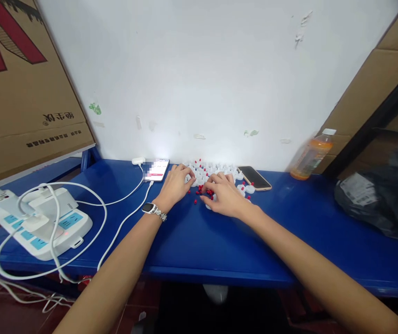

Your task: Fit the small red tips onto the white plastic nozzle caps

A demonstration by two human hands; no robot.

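Observation:
A heap of small white plastic pieces (212, 169) lies against the wall on the blue table (219, 241), with several tiny red pieces (196, 200) scattered in front. My left hand (175, 185), a watch on its wrist, rests at the heap's left edge with its fingertips on a white piece. My right hand (224, 195) lies palm down beside it, fingers pinched over red pieces and a white piece. What exactly sits between the fingers is too small to make out.
A lit phone (157, 170) on a white cable lies left of the heap, a dark phone (255, 178) right of it. An orange drink bottle (310, 156) stands by the wall. A power strip (42, 222) with chargers sits far left, a black bag (382, 195) far right.

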